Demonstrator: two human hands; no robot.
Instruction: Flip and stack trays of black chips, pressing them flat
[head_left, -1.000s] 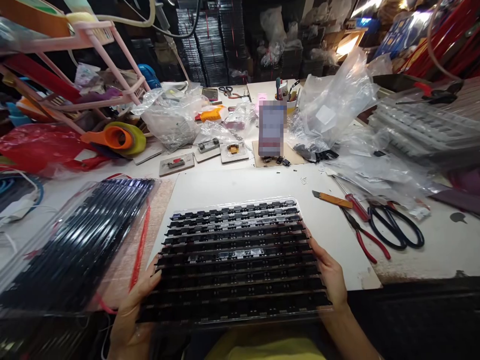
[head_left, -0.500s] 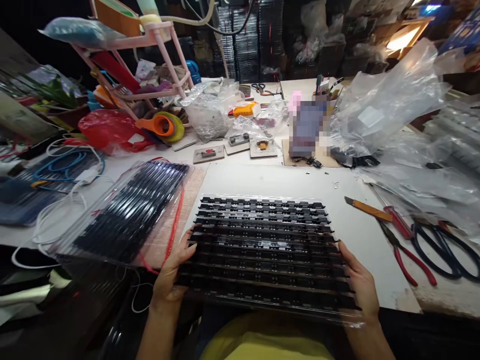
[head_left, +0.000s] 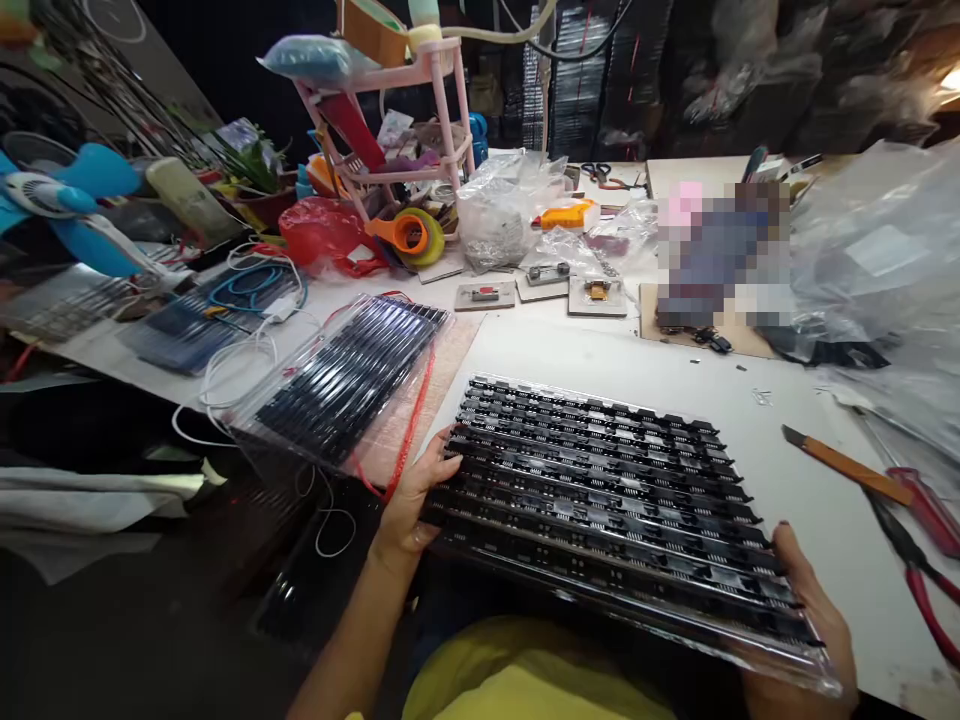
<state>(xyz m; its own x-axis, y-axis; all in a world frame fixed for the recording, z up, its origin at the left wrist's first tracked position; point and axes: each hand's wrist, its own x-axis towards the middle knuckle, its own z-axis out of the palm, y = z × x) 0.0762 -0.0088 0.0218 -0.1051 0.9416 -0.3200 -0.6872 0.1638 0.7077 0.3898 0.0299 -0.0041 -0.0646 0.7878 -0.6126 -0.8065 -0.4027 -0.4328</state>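
I can see one white-topped worktable (head_left: 330, 290) with one pink rack (head_left: 441, 100) standing beyond the left fingers. Farther out on that side is one blue fan (head_left: 67, 200).

One tray of black parts (head_left: 592, 490) lies between the two hands, tilted, its many rows overlapping too much for me to count surely. A second loaded tray (head_left: 352, 370) sits on the table, beyond and outward of the left fingers.

The left hand (head_left: 416, 500) is partly curled, thumb over one side of the tray; the right hand (head_left: 817, 610) grips the opposite side the same way. Both have hold of it, though the fingers underneath are hidden.

Just past the right fingers lie one pair of red-handled pliers (head_left: 919, 590), one cutter (head_left: 847, 465) and one red-handled screwdriver (head_left: 926, 510). Three flat grey plates (head_left: 485, 303) rest farther ahead of the fingers, and two small black bits (head_left: 695, 361) are scattered ahead too.
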